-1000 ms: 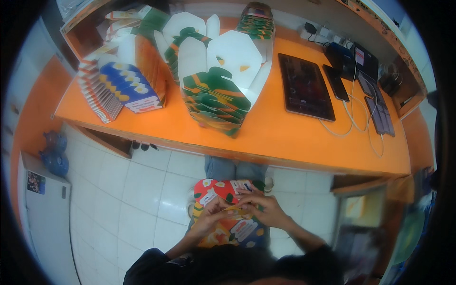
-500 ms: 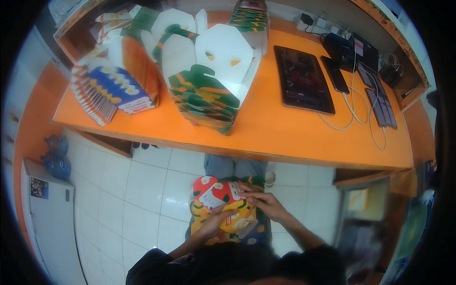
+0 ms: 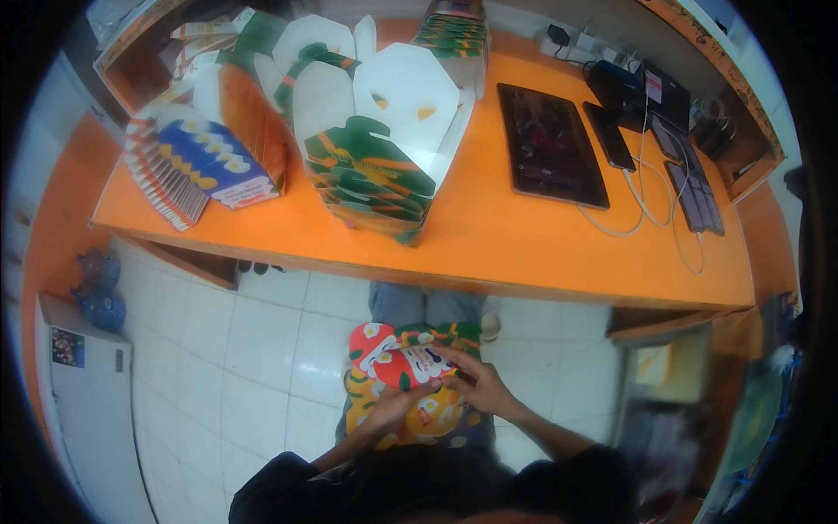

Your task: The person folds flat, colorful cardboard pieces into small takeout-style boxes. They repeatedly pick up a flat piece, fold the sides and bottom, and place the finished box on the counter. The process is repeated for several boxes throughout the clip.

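Observation:
Over my lap I hold a red and white printed paper carton piece [image 3: 410, 368], partly folded, with fried-egg pictures on it. My left hand [image 3: 400, 405] grips its lower edge, the thumb lying near the middle. At its right side, my right hand [image 3: 480, 386] pinches the carton piece between fingers and thumb. Beneath both hands, my lap is covered by yellow, green and blue patterned material [image 3: 360, 417] with egg prints; whether it is cloth or flat cartons I cannot tell.
An orange desk [image 3: 471, 253] stands ahead. On it are nested green and white food boxes [image 3: 371, 166], blue egg-printed cartons [image 3: 214, 162], a tablet [image 3: 554, 144], and phones [image 3: 608, 135] on white cables. Blue water bottles [image 3: 99, 301] sit on the left, above a white cabinet [image 3: 92, 384].
The red carton piece has turned and now shows more of its red and white face. My right hand has shifted from its top onto its right edge. My left thumb has moved slightly up.

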Demonstrator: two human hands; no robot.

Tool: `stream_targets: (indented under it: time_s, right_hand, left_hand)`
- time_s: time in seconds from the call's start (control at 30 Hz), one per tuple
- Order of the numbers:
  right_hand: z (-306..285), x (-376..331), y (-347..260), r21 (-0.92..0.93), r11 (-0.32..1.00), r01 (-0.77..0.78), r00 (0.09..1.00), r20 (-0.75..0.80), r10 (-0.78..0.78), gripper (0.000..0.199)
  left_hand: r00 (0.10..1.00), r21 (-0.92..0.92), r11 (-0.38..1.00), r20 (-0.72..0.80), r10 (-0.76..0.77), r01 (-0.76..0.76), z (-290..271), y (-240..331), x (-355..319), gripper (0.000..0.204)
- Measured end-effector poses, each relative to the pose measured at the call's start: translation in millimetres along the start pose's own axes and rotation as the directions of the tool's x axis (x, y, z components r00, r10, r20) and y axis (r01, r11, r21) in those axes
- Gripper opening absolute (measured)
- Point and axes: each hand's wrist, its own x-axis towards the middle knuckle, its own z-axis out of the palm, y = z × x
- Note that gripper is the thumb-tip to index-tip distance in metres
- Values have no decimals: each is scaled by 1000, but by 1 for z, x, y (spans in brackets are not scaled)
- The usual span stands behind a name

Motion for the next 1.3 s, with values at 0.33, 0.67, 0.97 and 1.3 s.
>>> stream_targets:
  time_s: [0.33,0.67,0.97,1.3]
  right_hand:
    - [-11,-5,-14,-148,959,243,952,225,-207,109]
    - [-9,-6,-16,-286,948,141,990,58,-130,95]
    - [-3,0,-1,-328,911,249,957,-62,-284,96]
    - [18,-15,18,217,860,461,850,-388,-357,115]
  left_hand:
    - [930,489,852,368,-7,-187,-12,29,-22,64]
    - [978,590,804,200,-52,-78,-7,42,-31,48]
    - [938,660,680,120,326,-320,0,59,-38,23]
    - [643,88,641,218,734,-762,-35,17,-16,129]
